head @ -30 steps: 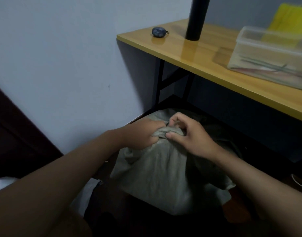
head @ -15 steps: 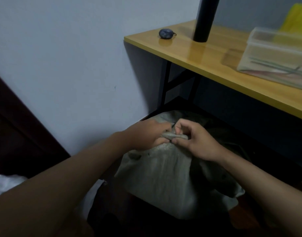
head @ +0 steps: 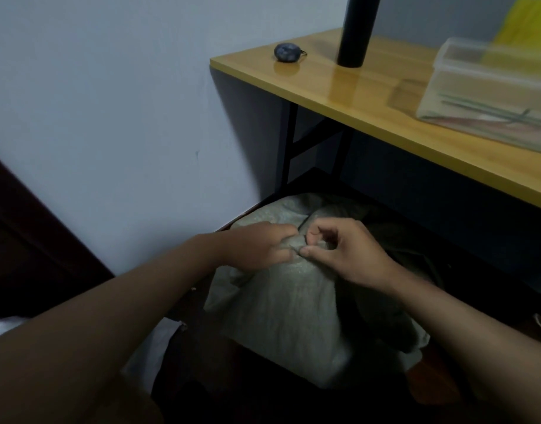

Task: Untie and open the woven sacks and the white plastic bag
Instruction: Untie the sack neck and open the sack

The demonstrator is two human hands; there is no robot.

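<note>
Grey-green woven plastic, coarse and soft: the full grey woven sack [head: 281, 310] sits on the floor below the front-left corner of the yellow wooden desk [head: 382, 117], its gathered neck [head: 296, 244] topmost. I judge the cloth limp and slightly slick, the load inside heavy enough to hold the sack in place while I pull. The tight bunch at the neck is the only firm part and the right place to take hold.

Head view, hands. My left hand [head: 263, 247] is curled round the left side of the neck, knuckles up, forearm reaching in from the lower left. My right hand [head: 348, 249] pinches the bunch between thumb and forefinger, other fingers arched clear above it, wrist raised. The two hands nearly touch. Whether a cord binds the neck I cannot tell; the light is poor.

On the desk stand a black cylinder [head: 356, 29] and a clear plastic box [head: 489, 93].
</note>
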